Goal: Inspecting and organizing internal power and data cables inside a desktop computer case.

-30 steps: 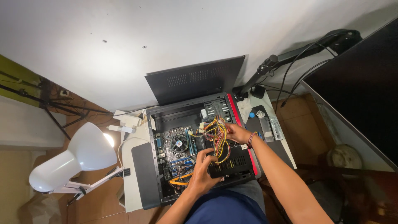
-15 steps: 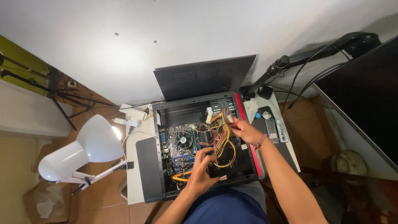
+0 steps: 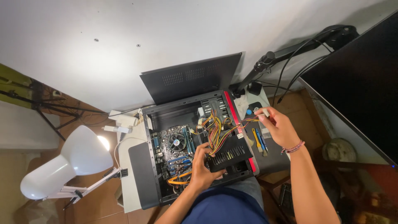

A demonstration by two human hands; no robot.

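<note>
A: What has changed for you since half a second ago?

B: Your right hand (image 3: 278, 125) has left the open computer case (image 3: 166, 114). Before, it sat over the wire bundle (image 3: 217, 130) just inside the red front edge (image 3: 238, 124); now it is out past that edge, above the small side table (image 3: 271, 159), drawing 1 cable end with it. The view has also swung a little, so the case sits more to the middle.

A: And your left hand?

B: Your left hand (image 3: 203, 168) has stayed low in the case, against the black power supply (image 3: 230, 154). That box now lies tilted, its vented face up, with its far corner over the red edge.

A: How do your hands grip?

B: Your right thumb and forefinger are pinched on a small pale connector (image 3: 265, 111), the other fingers curled loosely under it, wrist bent back, with a bead bracelet (image 3: 293, 147) on it. Your left fingers are spread and bent over the near left side of the power supply; the thumb lies along its edge. Whether they clasp it or only press on it, I cannot tell.

A: Where do the wires run?

B: The yellow, red and black strands rise from the power supply, fan out over the motherboard (image 3: 174, 149) beside the round cooler fan (image 3: 177, 143), and a few stretch across the red edge to your right hand.

A: Around you?

B: 2 small tools, 1 yellow and 1 blue, lie on the table under your right hand. The removed side panel (image 3: 190, 79) leans on the wall, and a white desk lamp (image 3: 66, 166) shines at left.
</note>
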